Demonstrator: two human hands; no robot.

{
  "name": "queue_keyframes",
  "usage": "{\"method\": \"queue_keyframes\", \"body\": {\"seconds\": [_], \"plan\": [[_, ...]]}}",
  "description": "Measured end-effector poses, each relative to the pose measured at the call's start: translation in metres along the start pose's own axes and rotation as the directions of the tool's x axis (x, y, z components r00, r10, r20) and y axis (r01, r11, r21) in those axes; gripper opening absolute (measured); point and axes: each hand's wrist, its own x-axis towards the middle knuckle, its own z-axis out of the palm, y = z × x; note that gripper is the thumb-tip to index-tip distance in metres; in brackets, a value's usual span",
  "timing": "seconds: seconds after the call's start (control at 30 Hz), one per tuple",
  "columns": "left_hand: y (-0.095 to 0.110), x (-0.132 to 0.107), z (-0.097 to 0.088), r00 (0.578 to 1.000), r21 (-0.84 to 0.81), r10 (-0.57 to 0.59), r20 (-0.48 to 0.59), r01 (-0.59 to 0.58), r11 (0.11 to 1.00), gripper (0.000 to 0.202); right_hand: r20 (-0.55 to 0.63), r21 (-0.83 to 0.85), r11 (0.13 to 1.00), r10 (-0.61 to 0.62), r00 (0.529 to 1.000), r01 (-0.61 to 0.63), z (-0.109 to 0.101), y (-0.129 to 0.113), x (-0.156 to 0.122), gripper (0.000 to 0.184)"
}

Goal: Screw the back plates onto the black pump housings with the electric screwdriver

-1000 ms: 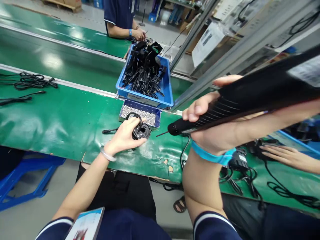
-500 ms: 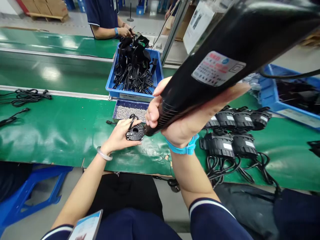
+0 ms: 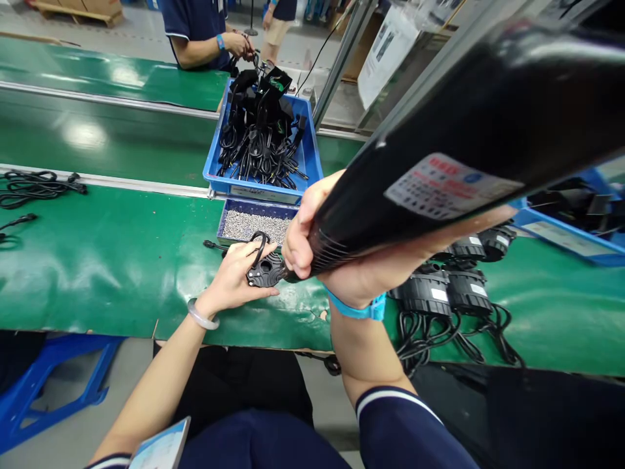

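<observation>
My right hand (image 3: 359, 277) is wrapped round a large black electric screwdriver (image 3: 371, 189) with a red and white label. The tool slants down to the left, its tip at the right side of a black ridged housing (image 3: 266, 271). Whether the tip touches a screw there, I cannot tell. My left hand (image 3: 232, 277) grips the housing between thumb and fingers just above the green bench. A black cable loops over the housing and the fingers. Right behind it stands a small blue tray (image 3: 222, 225) of tiny metal screws, partly hidden by my right hand.
Beyond the tray, a blue bin (image 3: 312, 163) holds tangled black cables and parts; a co-worker (image 3: 195, 32) handles pieces behind it. Several finished-looking black housings (image 3: 427, 290) with coiled cords sit at right, near another blue bin (image 3: 571, 238). Loose cables (image 3: 41, 185) lie at left.
The screwdriver and my right hand have shifted slightly right and down in view, while the housing stays in my left hand. The co-worker's hands have risen a little, and the whole view has moved slightly.
</observation>
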Motion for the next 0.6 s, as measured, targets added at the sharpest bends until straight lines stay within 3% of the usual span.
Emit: {"method": "queue_keyframes", "body": {"seconds": [0.13,0.37,0.5,0.6], "plan": [[-0.001,0.000,0.002,1.000,-0.019,-0.027,0.011,0.027,0.999,0.068,0.006,0.019,0.998,-0.058,0.998,0.058,-0.004,0.013,-0.005,0.075],[-0.008,0.001,0.005,0.999,0.006,-0.044,0.021,0.044,0.999,0.072,-0.105,0.071,0.971,-0.220,0.970,0.228,-0.006,0.030,-0.010,0.071],[-0.006,0.000,0.003,0.999,0.016,-0.049,0.019,0.048,0.999,0.079,-0.115,0.021,0.980,-0.196,0.974,0.200,-0.014,0.033,-0.014,0.075],[-0.004,-0.001,-0.002,0.999,0.008,-0.042,0.032,0.042,0.999,0.082,-0.198,-0.007,0.982,-0.184,0.963,0.186,-0.032,0.034,-0.013,0.080]]}}
